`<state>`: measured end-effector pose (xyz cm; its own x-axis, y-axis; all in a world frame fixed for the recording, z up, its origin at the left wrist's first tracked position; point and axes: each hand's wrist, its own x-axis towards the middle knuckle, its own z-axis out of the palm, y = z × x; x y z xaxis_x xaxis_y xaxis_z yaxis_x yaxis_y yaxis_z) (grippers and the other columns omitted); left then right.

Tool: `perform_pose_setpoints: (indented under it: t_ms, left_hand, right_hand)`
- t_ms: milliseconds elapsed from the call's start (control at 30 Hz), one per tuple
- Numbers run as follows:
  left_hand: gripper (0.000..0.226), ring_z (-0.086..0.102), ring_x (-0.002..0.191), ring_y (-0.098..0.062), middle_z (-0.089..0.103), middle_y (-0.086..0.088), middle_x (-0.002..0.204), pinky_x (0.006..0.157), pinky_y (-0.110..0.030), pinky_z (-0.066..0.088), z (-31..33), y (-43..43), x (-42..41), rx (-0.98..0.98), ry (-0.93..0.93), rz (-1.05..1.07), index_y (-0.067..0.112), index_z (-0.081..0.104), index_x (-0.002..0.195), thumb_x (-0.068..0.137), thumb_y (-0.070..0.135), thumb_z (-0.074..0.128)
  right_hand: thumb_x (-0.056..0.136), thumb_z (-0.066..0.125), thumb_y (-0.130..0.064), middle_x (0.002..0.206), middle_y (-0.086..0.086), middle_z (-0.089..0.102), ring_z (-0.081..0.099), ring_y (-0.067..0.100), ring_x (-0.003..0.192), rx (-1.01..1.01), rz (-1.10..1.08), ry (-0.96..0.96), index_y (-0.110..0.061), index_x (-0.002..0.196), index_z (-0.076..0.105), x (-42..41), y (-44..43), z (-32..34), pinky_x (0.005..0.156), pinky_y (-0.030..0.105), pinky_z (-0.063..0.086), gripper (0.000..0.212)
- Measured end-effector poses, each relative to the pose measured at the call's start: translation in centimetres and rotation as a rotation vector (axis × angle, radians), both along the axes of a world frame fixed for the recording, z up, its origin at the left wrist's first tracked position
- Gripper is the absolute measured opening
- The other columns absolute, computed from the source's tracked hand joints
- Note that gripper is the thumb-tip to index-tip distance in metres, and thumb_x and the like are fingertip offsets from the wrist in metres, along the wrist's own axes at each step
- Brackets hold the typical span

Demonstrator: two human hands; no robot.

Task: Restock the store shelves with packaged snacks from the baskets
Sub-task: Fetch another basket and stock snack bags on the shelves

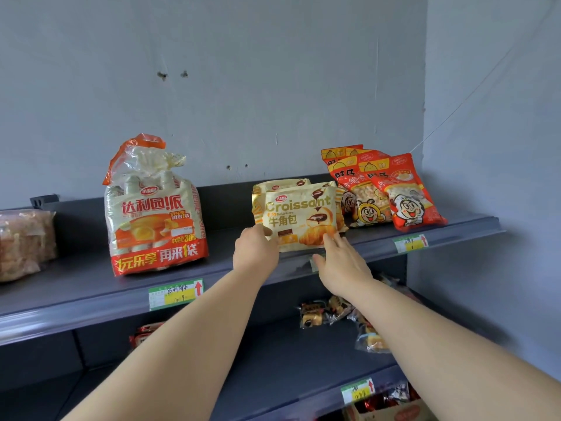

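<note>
A cream-and-gold croissant packet point(300, 215) stands upright at the front edge of the top shelf point(91, 287), another packet just behind it.

Creamy yellow on the croissant bag point(299, 218), with gold letters and brown chocolate swirls. Orange and red with white letters on the big clear bag point(156, 208). Red and yellow on the snack bags point(406, 192). Dark grey shelf point(91, 281). Green and yellow price tag point(176, 293) with a red arrow.
</note>
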<state>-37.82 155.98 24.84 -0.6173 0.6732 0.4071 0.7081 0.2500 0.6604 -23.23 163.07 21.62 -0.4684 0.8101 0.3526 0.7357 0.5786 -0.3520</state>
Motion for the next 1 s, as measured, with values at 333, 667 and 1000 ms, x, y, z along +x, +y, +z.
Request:
perform_pose_setpoints:
  t_ms: [333,667,1000]
  left_hand:
    - [0.023,0.061,0.102,-0.020,0.064,-0.002,0.119,0.078,-0.029,0.053,0.3,-3.0,2.1,-0.201,0.072,-0.113,0.023,0.069,0.111,0.094,0.015,0.055]
    - [0.020,0.060,0.101,-0.016,0.065,0.002,0.111,0.086,-0.028,0.050,-2.6,-12.2,7.8,-0.315,0.007,-0.119,0.018,0.071,0.110,0.091,0.018,0.065]
    - [0.014,0.058,0.080,-0.011,0.065,0.003,0.089,0.073,-0.026,0.047,-3.7,-28.9,11.4,-0.345,-0.053,0.010,0.016,0.074,0.098,0.093,0.020,0.062]
  right_hand:
    - [0.097,0.049,-0.028,0.141,0.002,0.047,0.044,0.024,0.129,0.027,-0.018,-0.028,-0.020,0.137,0.049,3.1,-3.9,0.4,0.097,0.039,0.042,0.041]
    - [0.097,0.050,-0.026,0.143,0.000,0.048,0.053,0.024,0.122,-0.148,0.045,-0.055,-0.026,0.138,0.051,8.5,-11.1,-2.5,0.095,0.038,0.048,0.040]
    - [0.093,0.053,-0.020,0.125,-0.004,0.064,0.061,0.023,0.111,-0.242,0.272,-0.139,-0.033,0.117,0.068,10.7,-24.2,-3.8,0.089,0.036,0.053,0.031]
